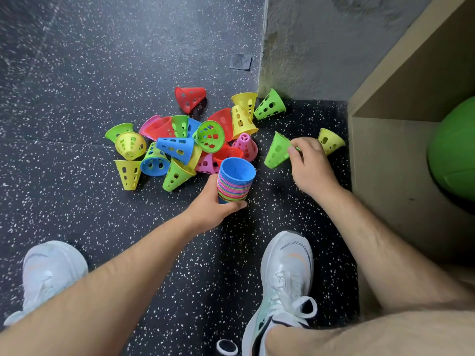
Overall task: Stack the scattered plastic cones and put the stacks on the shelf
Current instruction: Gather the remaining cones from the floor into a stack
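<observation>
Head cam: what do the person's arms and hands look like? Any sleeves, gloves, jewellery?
Two bare hands, left hand and right hand: no gloves, rings or watch visible. Both the left forearm and right forearm are bare up to the frame edge, with no sleeves, straps or markings in view.

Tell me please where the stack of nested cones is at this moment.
In the head view, the stack of nested cones is near the centre, gripped by the left hand, at the near edge of the loose pile of cones.
</observation>
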`<state>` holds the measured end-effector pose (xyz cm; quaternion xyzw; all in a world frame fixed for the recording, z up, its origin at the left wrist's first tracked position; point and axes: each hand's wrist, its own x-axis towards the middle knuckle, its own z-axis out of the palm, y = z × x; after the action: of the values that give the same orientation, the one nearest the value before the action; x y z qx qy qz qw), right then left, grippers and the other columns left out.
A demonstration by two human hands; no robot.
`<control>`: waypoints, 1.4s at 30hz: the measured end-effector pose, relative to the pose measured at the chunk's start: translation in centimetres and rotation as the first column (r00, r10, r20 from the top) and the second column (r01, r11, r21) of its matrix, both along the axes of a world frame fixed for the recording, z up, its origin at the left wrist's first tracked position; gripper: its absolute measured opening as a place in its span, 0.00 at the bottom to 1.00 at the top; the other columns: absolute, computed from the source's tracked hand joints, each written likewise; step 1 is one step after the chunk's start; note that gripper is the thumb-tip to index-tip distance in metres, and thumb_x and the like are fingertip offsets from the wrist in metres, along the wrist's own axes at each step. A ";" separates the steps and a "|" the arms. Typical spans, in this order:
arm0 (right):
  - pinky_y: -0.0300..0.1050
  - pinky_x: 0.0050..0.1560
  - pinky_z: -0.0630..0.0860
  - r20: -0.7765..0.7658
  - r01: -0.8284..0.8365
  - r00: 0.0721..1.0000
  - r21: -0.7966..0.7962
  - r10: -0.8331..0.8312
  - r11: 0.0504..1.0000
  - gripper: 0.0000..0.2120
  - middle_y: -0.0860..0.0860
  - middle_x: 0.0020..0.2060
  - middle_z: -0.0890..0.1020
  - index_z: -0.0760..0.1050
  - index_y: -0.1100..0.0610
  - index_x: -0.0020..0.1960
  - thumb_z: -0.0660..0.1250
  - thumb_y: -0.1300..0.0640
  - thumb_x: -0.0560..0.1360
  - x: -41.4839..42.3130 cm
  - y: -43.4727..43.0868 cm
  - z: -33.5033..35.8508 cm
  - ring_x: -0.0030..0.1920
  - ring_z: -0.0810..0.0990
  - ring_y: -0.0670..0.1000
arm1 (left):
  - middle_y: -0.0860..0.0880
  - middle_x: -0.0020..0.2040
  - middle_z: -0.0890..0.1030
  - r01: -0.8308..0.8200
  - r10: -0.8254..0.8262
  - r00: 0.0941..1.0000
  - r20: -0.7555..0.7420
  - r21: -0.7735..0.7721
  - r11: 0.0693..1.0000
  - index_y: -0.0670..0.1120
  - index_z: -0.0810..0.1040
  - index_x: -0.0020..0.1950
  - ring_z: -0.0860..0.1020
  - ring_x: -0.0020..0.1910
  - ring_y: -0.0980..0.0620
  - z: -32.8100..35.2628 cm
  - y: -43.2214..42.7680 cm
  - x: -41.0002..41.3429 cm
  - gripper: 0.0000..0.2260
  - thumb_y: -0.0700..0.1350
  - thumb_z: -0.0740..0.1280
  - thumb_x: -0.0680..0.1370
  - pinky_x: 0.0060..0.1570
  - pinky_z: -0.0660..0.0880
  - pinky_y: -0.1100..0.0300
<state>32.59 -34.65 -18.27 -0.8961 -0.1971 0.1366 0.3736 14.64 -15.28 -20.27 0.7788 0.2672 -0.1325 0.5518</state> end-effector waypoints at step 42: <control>0.53 0.67 0.67 0.223 0.312 0.945 -0.405 -0.238 0.860 0.22 0.59 0.71 0.69 0.66 0.59 0.74 0.62 0.53 0.82 3.7 -3.2 0.2 0.68 0.70 0.62 | 0.62 0.61 0.77 0.100 -0.100 0.995 -0.005 0.086 0.991 0.60 0.67 0.70 0.78 0.60 0.61 -0.9 0.1 0.7 0.39 0.67 0.76 0.63 0.65 0.76 0.50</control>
<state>36.26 -37.87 -18.06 -0.9837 -0.0615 0.0475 0.1624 15.31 -15.21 -21.16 0.8142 0.2333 -0.1486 0.5104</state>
